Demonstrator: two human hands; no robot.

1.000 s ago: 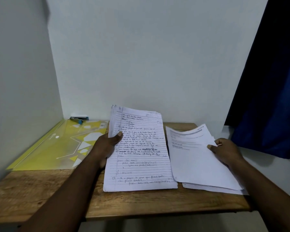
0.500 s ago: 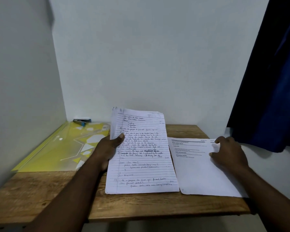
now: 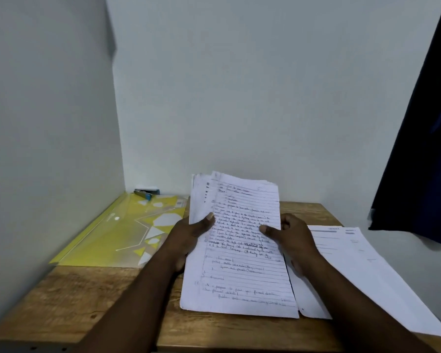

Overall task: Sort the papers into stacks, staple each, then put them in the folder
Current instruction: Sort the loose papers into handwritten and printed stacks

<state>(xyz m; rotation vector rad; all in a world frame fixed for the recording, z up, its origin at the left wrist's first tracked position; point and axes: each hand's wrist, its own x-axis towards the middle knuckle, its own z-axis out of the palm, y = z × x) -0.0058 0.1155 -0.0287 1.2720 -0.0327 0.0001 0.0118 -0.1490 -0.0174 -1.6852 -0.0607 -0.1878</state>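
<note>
Sorting looked approx. half done: 2 piles, nothing stapled or filed yet. Handwritten bundle [image 3: 242, 250] sat mid-table w/ far end lifted. Left hand [image 3: 189, 233] pinched its left edge, thumb on top; right hand [image 3: 293, 238] gripped the right edge likewise. Printed pile [image 3: 354, 271] lay flat just right of it. 1 yellow folder [image 3: 117, 233] at left, 1 stapler [image 3: 145, 193] behind it, both untouched. Sheets per pile: prob. several, too blurred to count.
</note>
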